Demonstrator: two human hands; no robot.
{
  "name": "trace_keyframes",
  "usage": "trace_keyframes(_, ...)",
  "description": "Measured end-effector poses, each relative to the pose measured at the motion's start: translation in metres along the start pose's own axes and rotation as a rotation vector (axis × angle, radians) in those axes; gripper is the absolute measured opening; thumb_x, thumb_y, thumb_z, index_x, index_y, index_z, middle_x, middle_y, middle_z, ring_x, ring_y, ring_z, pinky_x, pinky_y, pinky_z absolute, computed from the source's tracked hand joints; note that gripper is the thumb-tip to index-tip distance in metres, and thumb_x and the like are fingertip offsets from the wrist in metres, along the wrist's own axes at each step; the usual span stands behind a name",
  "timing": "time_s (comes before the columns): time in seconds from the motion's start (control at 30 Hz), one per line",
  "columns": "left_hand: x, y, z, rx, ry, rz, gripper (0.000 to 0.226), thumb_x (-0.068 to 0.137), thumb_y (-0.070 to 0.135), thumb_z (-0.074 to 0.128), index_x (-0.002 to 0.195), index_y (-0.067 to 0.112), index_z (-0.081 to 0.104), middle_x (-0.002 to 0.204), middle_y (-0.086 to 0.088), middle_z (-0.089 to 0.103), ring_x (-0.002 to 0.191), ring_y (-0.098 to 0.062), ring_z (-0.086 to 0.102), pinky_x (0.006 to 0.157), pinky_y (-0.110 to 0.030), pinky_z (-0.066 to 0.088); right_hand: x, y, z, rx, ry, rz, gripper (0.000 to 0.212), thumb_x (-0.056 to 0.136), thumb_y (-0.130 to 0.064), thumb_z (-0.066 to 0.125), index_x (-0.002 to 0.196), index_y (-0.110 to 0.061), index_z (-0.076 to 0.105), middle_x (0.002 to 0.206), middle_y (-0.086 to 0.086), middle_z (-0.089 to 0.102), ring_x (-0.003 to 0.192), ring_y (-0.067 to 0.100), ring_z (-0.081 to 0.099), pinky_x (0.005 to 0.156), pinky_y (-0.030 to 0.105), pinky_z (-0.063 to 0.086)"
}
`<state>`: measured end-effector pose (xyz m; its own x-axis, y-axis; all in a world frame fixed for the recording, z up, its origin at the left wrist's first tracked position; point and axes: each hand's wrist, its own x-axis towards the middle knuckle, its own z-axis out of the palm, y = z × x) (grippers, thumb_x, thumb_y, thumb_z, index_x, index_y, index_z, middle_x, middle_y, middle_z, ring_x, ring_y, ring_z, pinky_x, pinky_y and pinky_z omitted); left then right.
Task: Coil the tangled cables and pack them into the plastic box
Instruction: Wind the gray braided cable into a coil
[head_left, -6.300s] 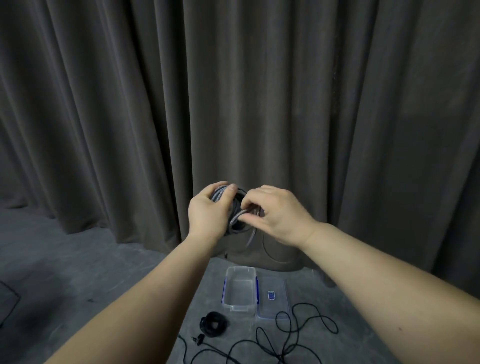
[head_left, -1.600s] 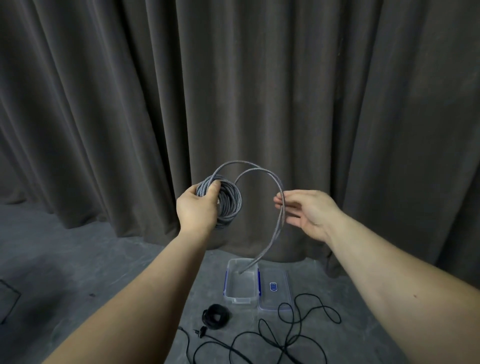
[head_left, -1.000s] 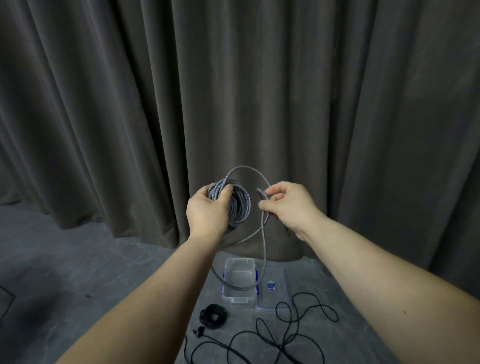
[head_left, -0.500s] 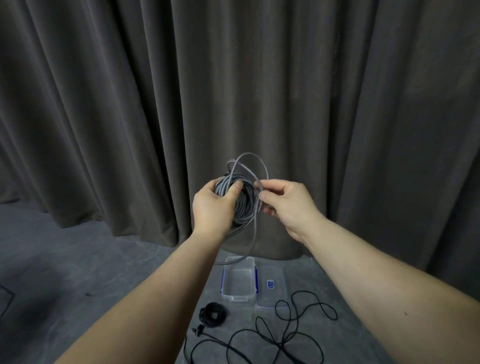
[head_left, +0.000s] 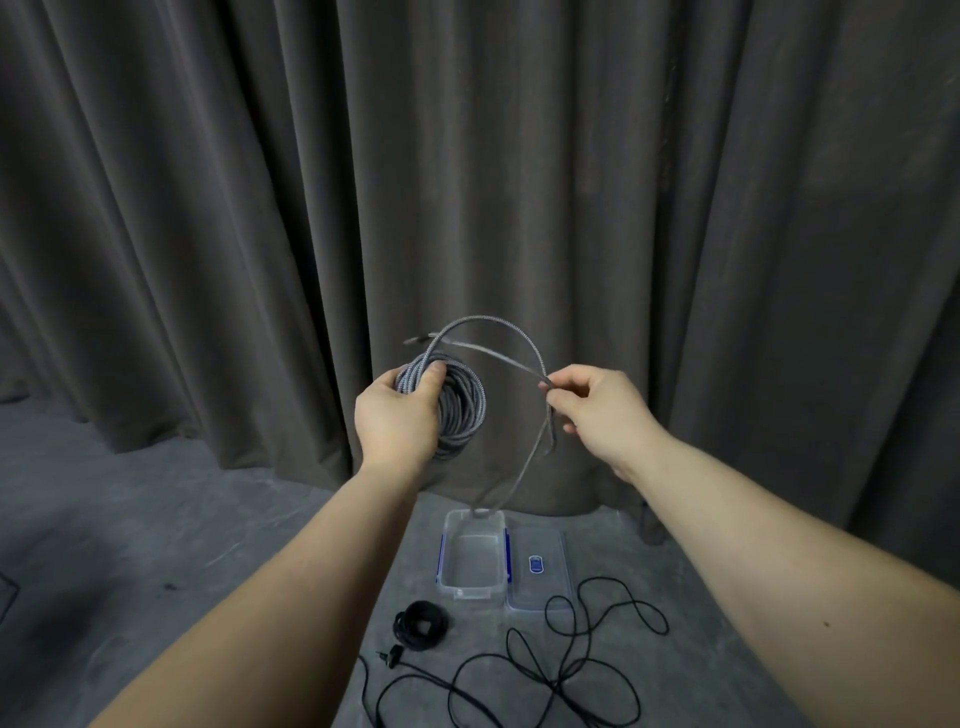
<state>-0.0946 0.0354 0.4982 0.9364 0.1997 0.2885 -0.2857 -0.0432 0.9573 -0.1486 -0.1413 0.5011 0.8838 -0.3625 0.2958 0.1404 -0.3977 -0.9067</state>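
Left hand (head_left: 397, 415) grips the round coil of grey braided cable (head_left: 457, 410) with the thumb over its top, held up in the air well above the clear plastic box (head_left: 471, 556) on the grey floor (head_left: 130, 519); if this grip loosens, I think the turns can spring apart. Right hand (head_left: 597, 410) pinches the loose tail of the same cable, which hangs down toward the box, and it could twist or catch the tangled thin black cable (head_left: 561, 670) below.

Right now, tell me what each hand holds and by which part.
The left hand grips the grey braided cable by its wound coil; the right hand pinches the same cable's loose tail, just past the arch.
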Motion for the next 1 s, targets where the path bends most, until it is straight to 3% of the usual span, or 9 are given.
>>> trace_keyframes(0.07, -0.001, -0.001, 0.001, 0.008, -0.003, 0.003, 0.02, 0.086, 0.031, 0.07, 0.083, 0.012, 0.07, 0.064, 0.009, 0.064, 0.058, -0.002, 0.056, 0.061, -0.019, 0.042, -0.002, -0.001, -0.001, 0.025, 0.003, -0.061, 0.025, 0.089, -0.005, 0.062, 0.082, -0.029, 0.068, 0.094, 0.003, 0.067, 0.07, 0.008, 0.057, 0.065, 0.021, 0.048)
trace_keyframes(0.13, -0.003, -0.003, 0.003, 0.008, -0.017, 0.003, 0.02, 0.086, 0.032, 0.07, 0.084, 0.012, 0.07, 0.064, 0.009, 0.064, 0.06, -0.004, 0.057, 0.063, -0.02, 0.044, -0.003, -0.006, -0.001, 0.135, 0.004, -0.091, 0.027, 0.091, -0.002, 0.059, 0.083, -0.027, 0.066, 0.092, 0.001, 0.07, 0.076, 0.008, 0.061, 0.062, 0.018, 0.049)
trace_keyframes(0.23, -0.007, -0.005, 0.009, -0.004, -0.05, -0.013, 0.019, 0.084, 0.033, 0.072, 0.088, 0.014, 0.071, 0.071, 0.007, 0.069, 0.068, -0.009, 0.063, 0.069, -0.023, 0.048, -0.004, -0.014, 0.004, 0.247, -0.017, -0.13, 0.024, 0.093, 0.003, 0.054, 0.085, -0.018, 0.063, 0.078, 0.001, 0.069, 0.063, 0.001, 0.062, 0.056, 0.013, 0.046)
trace_keyframes(0.4, -0.019, 0.006, 0.019, -0.073, -0.204, -0.004, 0.021, 0.078, 0.029, 0.079, 0.092, 0.016, 0.071, 0.082, 0.003, 0.075, 0.078, -0.01, 0.071, 0.074, -0.024, 0.055, -0.009, -0.015, 0.02, 0.235, -0.084, -0.129, 0.025, 0.092, 0.004, 0.053, 0.084, -0.017, 0.062, 0.067, 0.001, 0.063, 0.053, -0.002, 0.055, 0.053, 0.012, 0.041)
trace_keyframes(0.53, -0.022, 0.007, 0.018, -0.087, -0.352, 0.011, 0.03, 0.074, 0.026, 0.083, 0.098, 0.013, 0.071, 0.089, 0.0, 0.076, 0.087, -0.013, 0.072, 0.086, -0.034, 0.057, -0.009, -0.022, 0.02, 0.264, -0.114, -0.131, 0.021, 0.093, 0.007, 0.049, 0.096, -0.008, 0.063, 0.07, -0.001, 0.063, 0.048, -0.008, 0.053, 0.05, 0.006, 0.038)
trace_keyframes(0.63, -0.021, 0.002, 0.015, -0.123, -0.399, 0.014, 0.03, 0.076, 0.021, 0.082, 0.102, 0.011, 0.07, 0.094, -0.002, 0.076, 0.092, -0.016, 0.072, 0.091, -0.037, 0.055, -0.008, -0.026, 0.018, 0.233, -0.146, -0.125, 0.022, 0.094, 0.003, 0.052, 0.091, -0.015, 0.064, 0.073, -0.003, 0.065, 0.051, -0.008, 0.054, 0.051, 0.007, 0.04)
trace_keyframes(0.8, -0.017, -0.005, 0.013, -0.056, -0.32, 0.004, 0.016, 0.08, 0.016, 0.076, 0.095, 0.015, 0.07, 0.089, -0.001, 0.076, 0.087, -0.016, 0.072, 0.089, -0.039, 0.056, -0.009, -0.02, 0.023, 0.195, -0.122, -0.11, 0.027, 0.092, 0.001, 0.056, 0.083, -0.023, 0.063, 0.079, -0.001, 0.062, 0.066, 0.008, 0.057, 0.051, 0.017, 0.05)
trace_keyframes(1.0, 0.002, -0.015, 0.003, -0.104, -0.148, -0.119, 0.013, 0.078, 0.018, 0.077, 0.089, 0.015, 0.071, 0.082, -0.002, 0.076, 0.081, -0.019, 0.073, 0.086, -0.043, 0.058, -0.008, -0.012, 0.01, 0.162, -0.038, -0.089, 0.029, 0.089, 0.003, 0.056, 0.082, -0.024, 0.062, 0.073, -0.001, 0.054, 0.062, 0.005, 0.046, 0.053, 0.011, 0.038)
